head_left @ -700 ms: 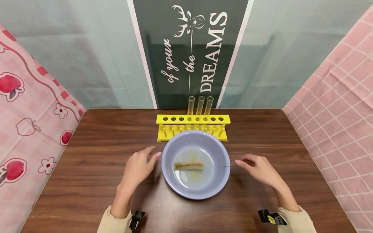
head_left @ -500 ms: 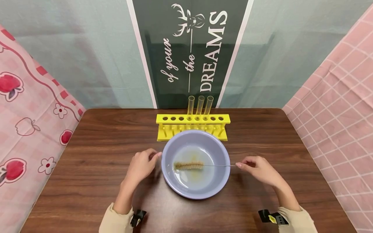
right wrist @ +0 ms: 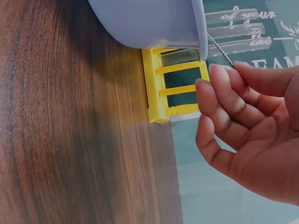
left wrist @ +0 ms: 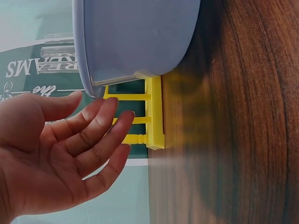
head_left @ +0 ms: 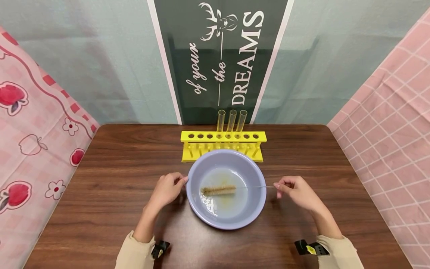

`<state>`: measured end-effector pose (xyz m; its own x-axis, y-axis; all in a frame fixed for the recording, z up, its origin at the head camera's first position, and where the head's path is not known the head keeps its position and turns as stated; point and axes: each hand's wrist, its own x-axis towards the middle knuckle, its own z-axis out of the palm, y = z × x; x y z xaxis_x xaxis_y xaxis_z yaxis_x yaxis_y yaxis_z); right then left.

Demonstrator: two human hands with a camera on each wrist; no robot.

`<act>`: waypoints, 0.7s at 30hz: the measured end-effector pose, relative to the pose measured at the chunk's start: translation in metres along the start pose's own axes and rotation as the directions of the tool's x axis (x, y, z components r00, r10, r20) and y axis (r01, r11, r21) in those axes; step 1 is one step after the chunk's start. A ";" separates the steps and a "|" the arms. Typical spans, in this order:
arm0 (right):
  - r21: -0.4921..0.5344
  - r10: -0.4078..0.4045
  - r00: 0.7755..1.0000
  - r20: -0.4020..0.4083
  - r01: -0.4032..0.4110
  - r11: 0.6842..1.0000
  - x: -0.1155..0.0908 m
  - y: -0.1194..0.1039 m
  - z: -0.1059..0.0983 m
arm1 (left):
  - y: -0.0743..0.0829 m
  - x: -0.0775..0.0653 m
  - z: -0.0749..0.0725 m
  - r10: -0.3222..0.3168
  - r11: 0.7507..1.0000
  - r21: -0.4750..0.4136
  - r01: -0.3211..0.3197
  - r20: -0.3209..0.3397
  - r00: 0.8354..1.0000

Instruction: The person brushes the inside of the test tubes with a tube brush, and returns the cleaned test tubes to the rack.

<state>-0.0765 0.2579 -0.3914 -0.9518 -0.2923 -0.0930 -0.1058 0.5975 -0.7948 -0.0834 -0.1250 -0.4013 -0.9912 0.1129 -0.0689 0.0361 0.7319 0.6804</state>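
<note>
A test tube brush (head_left: 218, 190) lies in the shallow, yellow-tinged water of a lavender basin (head_left: 194, 209), its tan bristles at the basin's middle. My right hand (head_left: 299, 191) pinches the thin wire handle (head_left: 255, 186) between thumb and fingers, just outside the right rim. In the right wrist view, twisted wire (right wrist: 220, 50) runs from the rim to the fingertips. At the left rim is my left hand (head_left: 168, 188), thumb tip against or very near the edge. The left wrist view has its fingers (left wrist: 100, 151) loosely extended beside the basin (left wrist: 135, 37).
Behind the basin stands a yellow test tube rack (head_left: 201, 137) holding three clear test tubes (head_left: 231, 123). The basin hides part of its base. Everything rests on a dark wooden table (head_left: 117, 179), with a grey-green cloth (head_left: 117, 74) behind and pink cloths on both sides.
My left hand has moved right to the basin's rim, its fingers drawn in. The right hand has shifted slightly up with the brush handle, which now tilts a little.
</note>
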 end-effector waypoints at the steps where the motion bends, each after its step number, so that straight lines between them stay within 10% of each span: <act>1: 0.002 0.011 1.000 -0.014 -0.011 1.000 0.002 0.001 0.000 | 0.000 0.000 0.000 0.001 1.000 -0.002 -0.001 0.001 1.000; 21: 0.113 0.131 0.986 -0.101 -0.119 0.986 0.026 0.005 -0.001 | 0.002 -0.002 0.003 0.008 1.000 0.002 -0.008 -0.014 1.000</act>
<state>-0.1024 0.2543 -0.3971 -0.9816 -0.1350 -0.1351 0.0414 0.5400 -0.8407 -0.0806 -0.1215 -0.4015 -0.9925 0.1098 -0.0533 0.0445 0.7321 0.6798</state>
